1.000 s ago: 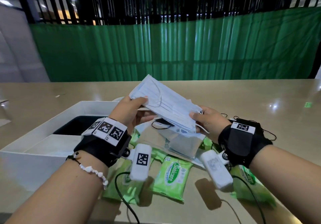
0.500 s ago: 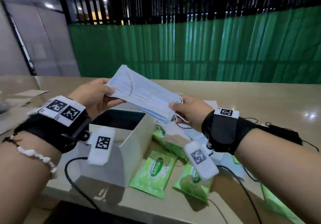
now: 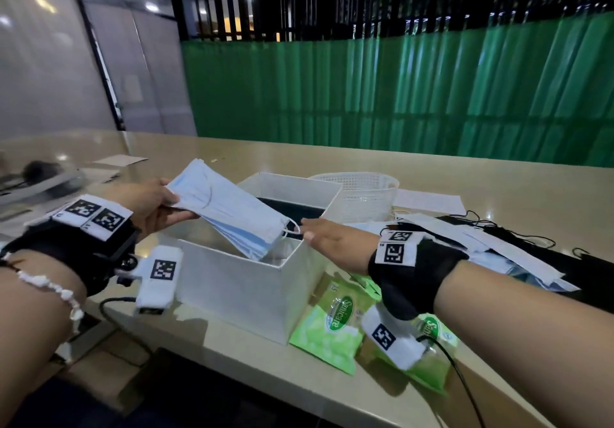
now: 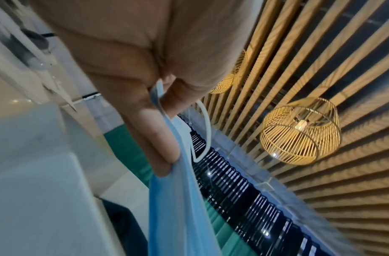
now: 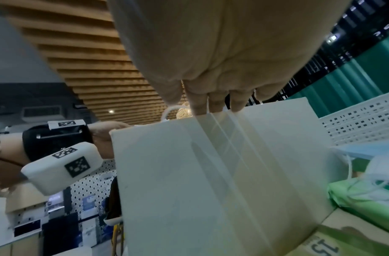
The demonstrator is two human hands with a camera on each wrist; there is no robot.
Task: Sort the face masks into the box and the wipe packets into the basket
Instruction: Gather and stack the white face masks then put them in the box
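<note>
A stack of light blue face masks point(image 3: 229, 208) slants down to the right, its lower end inside the open white box point(image 3: 252, 281). My left hand point(image 3: 169, 200) pinches the stack's upper end between thumb and fingers; the left wrist view shows the hand point(image 4: 165, 131) gripping the masks point(image 4: 173, 207). My right hand point(image 3: 315, 231) lies flat with straight fingers at the box's right rim, beside the masks' ear loop. In the right wrist view its fingers point(image 5: 215, 105) reach over the box wall point(image 5: 211, 173). Green wipe packets point(image 3: 332, 324) lie by the box.
A white perforated basket point(image 3: 362, 195) stands behind the box to the right. More pale masks point(image 3: 481, 244) and black ones point(image 3: 531, 238) lie on the table at the right. A second wipe packet point(image 3: 428, 354) sits under my right wrist. The table's front edge is close.
The mask stack moved left and down, and its lower end now dips into the box. My right hand let go of the stack and flattened at the box rim.
</note>
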